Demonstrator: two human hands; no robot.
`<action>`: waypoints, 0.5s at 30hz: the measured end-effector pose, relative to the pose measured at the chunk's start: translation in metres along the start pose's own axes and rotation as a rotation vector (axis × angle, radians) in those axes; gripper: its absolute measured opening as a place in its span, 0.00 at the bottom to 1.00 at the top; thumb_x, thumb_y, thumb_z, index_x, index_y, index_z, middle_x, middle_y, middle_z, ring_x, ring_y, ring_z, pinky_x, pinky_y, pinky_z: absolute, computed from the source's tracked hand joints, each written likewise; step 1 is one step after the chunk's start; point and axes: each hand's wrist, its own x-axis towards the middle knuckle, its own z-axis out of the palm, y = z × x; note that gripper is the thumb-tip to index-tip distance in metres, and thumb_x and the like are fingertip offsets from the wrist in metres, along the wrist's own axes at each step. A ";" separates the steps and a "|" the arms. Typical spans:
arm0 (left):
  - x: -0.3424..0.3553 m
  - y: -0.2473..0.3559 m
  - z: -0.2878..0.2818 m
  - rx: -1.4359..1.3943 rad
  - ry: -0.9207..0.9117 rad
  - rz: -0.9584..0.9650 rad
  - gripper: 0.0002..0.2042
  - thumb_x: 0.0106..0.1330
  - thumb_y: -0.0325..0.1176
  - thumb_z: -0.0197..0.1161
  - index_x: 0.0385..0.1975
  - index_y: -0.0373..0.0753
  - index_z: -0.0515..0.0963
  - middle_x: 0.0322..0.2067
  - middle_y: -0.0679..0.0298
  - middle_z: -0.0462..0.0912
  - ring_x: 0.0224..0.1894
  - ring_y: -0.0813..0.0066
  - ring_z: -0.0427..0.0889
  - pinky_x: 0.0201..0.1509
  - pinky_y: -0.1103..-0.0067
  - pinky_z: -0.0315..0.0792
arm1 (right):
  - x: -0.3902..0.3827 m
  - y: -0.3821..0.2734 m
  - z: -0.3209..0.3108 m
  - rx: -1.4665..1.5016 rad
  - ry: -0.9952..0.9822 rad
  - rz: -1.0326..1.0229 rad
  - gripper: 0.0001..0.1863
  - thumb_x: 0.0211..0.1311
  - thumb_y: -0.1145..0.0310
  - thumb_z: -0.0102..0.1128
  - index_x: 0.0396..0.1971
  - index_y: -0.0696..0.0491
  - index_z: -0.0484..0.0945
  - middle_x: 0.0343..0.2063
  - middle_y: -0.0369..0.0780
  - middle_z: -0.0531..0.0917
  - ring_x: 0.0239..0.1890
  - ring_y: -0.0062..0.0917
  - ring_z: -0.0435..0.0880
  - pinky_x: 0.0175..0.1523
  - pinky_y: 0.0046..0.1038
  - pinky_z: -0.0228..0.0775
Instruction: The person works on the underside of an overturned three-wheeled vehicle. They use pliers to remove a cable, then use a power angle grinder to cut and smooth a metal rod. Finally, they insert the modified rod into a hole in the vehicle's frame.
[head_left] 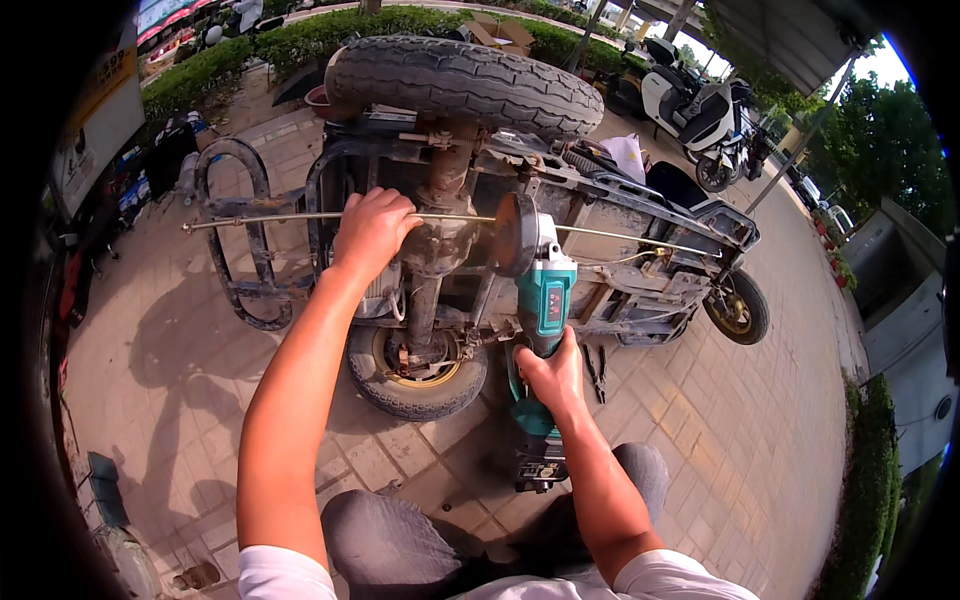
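A three-wheeled vehicle lies tipped on its side, its rusty rear axle [450,178] and frame facing me. Across it runs a long thin metal rod [285,217], its left end sticking out past the rear rack. My left hand [374,232] is closed round the rod, left of the axle. In my right hand [555,370] is a teal cordless angle grinder [548,300], gripped by its body with the battery end toward me. The grinder's disc and guard [515,235] stand at the rod and hide part of it; whether the disc touches the rod I cannot tell.
The upper rear tyre [470,85] rises beyond my hands, and the lower rear wheel [418,375] rests on the paving. Pliers [597,375] lie on the ground right of the grinder. A white scooter [695,105] is parked at the far right. A dark tubular rack [235,235] juts out left.
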 end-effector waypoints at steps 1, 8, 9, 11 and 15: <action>-0.003 -0.004 -0.002 0.004 0.011 0.007 0.07 0.56 0.37 0.67 0.28 0.42 0.79 0.29 0.67 0.77 0.38 0.66 0.76 0.42 0.70 0.66 | 0.000 0.000 0.004 0.017 -0.009 -0.006 0.28 0.44 0.65 0.65 0.44 0.64 0.68 0.26 0.48 0.82 0.25 0.31 0.82 0.33 0.33 0.75; -0.004 -0.006 0.000 -0.030 -0.007 0.005 0.07 0.56 0.36 0.66 0.28 0.42 0.79 0.29 0.67 0.78 0.38 0.66 0.78 0.41 0.70 0.66 | 0.001 -0.001 0.002 0.000 0.002 -0.030 0.27 0.44 0.65 0.64 0.44 0.63 0.69 0.24 0.46 0.81 0.24 0.30 0.82 0.32 0.32 0.74; -0.004 -0.006 0.000 -0.034 -0.010 0.003 0.07 0.57 0.36 0.66 0.28 0.42 0.79 0.29 0.67 0.78 0.38 0.66 0.78 0.41 0.70 0.66 | 0.002 -0.001 0.001 -0.004 -0.003 -0.031 0.27 0.44 0.65 0.64 0.44 0.63 0.69 0.25 0.47 0.82 0.24 0.30 0.82 0.32 0.32 0.74; -0.003 -0.006 0.000 -0.045 -0.016 -0.003 0.07 0.57 0.36 0.66 0.28 0.42 0.79 0.29 0.67 0.78 0.38 0.65 0.78 0.41 0.69 0.67 | 0.004 0.003 0.002 -0.029 -0.001 -0.046 0.28 0.44 0.64 0.64 0.45 0.64 0.69 0.27 0.48 0.82 0.26 0.32 0.82 0.35 0.33 0.75; -0.002 -0.005 0.000 -0.078 -0.033 -0.005 0.08 0.58 0.36 0.66 0.31 0.39 0.81 0.30 0.64 0.79 0.38 0.62 0.77 0.40 0.69 0.66 | 0.007 0.009 0.003 -0.054 0.013 -0.058 0.30 0.44 0.64 0.65 0.47 0.64 0.69 0.30 0.50 0.82 0.29 0.33 0.83 0.38 0.33 0.75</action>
